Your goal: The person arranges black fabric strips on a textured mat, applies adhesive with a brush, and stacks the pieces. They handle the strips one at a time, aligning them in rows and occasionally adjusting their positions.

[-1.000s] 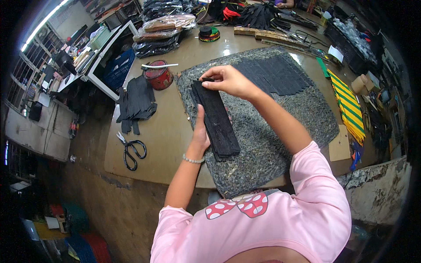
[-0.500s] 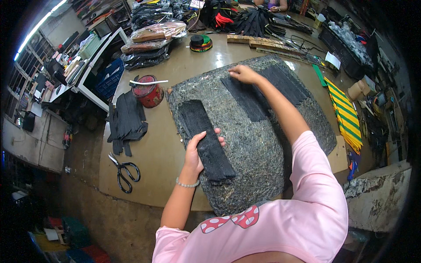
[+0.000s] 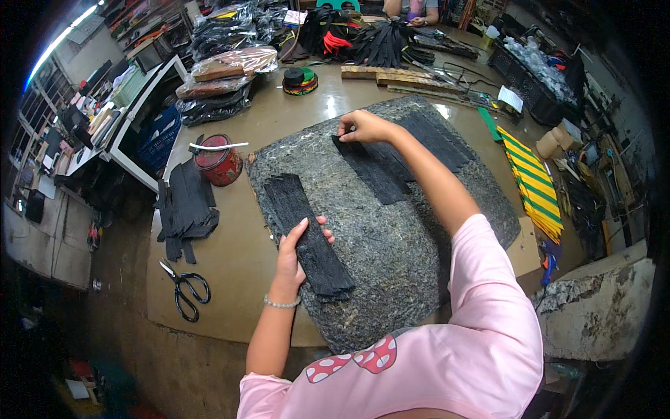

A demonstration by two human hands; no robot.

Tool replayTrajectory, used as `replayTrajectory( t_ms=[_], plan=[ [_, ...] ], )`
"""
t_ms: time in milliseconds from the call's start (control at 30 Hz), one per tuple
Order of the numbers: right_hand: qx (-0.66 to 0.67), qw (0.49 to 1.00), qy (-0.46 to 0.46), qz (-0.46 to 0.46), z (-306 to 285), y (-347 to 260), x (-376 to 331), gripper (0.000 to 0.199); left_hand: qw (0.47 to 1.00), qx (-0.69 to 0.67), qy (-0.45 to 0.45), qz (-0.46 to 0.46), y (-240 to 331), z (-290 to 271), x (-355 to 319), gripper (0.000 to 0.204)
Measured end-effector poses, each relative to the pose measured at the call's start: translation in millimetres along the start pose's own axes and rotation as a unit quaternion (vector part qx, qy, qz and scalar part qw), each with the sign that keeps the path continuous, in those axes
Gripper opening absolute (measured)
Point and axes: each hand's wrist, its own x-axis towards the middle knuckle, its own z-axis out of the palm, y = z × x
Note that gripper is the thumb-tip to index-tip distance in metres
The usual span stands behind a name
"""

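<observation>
My left hand [image 3: 290, 262] is wrapped round a bundle of flat black fabric strips [image 3: 292, 202], thumb on top and fingertips showing past the far edge. The bundle rests slanting over the left part of a speckled grey, felt-like pad [image 3: 391, 251]. Farther off, my right hand [image 3: 366, 128] pinches the far left corner of a row of black strips [image 3: 380, 178] laid side by side on the pad. Another group of black strips [image 3: 436, 140] lies to the right of it.
Left of the pad are a red can [image 3: 222, 167] with a white stick across it, loose black strips [image 3: 187, 209] and scissors [image 3: 179, 281]. Wooden bars [image 3: 398, 77] and plastic-wrapped stacks [image 3: 230, 64] lie behind. Yellow-green striped material [image 3: 527, 171] lies right. Another person [image 3: 423, 15] sits beyond.
The whole view has shifted, so things appear farther left and lower. My right hand has come down onto the far left corner of the strip row. The left hand keeps its hold.
</observation>
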Motion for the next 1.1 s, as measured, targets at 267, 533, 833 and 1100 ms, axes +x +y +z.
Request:
replayTrajectory(
  t_ms=[267,533,833,1100],
  plan=[
    [0.042,0.991,0.035,-0.120,-76.7,-153.8,-90.9,0.018,0.999,0.024,-0.039,-0.001,0.7,-8.5,1.2,0.041],
    [0.197,0.965,0.104,-0.139,-91.9,-253.4,-158.9,0.023,0.996,0.051,-0.067,-0.009,0.6,2.2,-3.7,0.069],
    [0.282,0.956,0.068,-0.052,30.9,-198.5,-80.0,0.021,0.992,0.011,-0.127,0.015,-10.0,2.6,-10.7,0.059],
    [0.358,0.914,0.165,-0.092,21.2,-105.9,-42.0,0.023,0.994,0.076,-0.082,-0.019,-12.5,-0.8,-10.5,0.019]
  ],
)
